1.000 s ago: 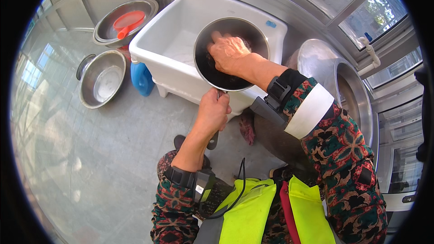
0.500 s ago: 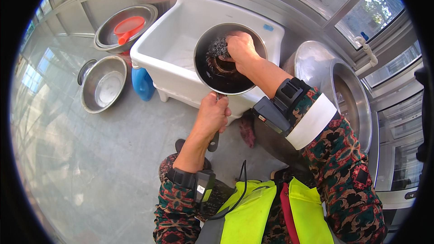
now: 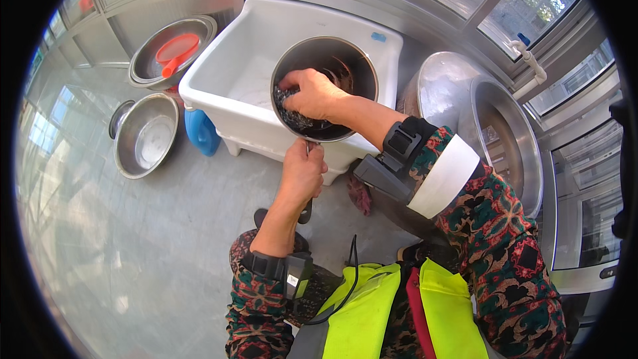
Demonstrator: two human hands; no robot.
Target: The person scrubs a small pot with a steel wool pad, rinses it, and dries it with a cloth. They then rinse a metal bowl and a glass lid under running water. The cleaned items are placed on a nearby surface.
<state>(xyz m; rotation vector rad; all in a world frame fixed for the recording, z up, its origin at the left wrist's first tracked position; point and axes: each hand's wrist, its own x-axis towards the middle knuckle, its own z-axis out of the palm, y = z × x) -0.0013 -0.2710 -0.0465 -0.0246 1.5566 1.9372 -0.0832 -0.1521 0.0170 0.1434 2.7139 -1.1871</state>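
A dark-bottomed saucepan (image 3: 360, 74) is tilted over the front edge of a white sink (image 3: 216, 80), its mouth turned up toward me. My left hand (image 3: 302, 171) is closed around the saucepan's handle, below the pan. Inside the pan, my right hand (image 3: 315, 96) presses a silvery steel wool scourer (image 3: 291, 117) against the left part of the inner wall. Its fingertips are partly hidden by the scourer. Brown marks show on the pan's inside.
Left of the sink stand a metal basin (image 3: 143, 63) bearing a red plastic dipper (image 3: 178, 48), a metal bowl (image 3: 147, 134) and a blue jug (image 3: 201, 134). Large metal vessels (image 3: 524, 143) fill the right side, near a white pipe tap (image 3: 530, 61). A reddish cloth (image 3: 359, 194) lies below.
My right hand and the scourer have moved from the pan's upper middle to its lower left. The pan still rests in my left hand's grip; the whole view has shifted slightly.
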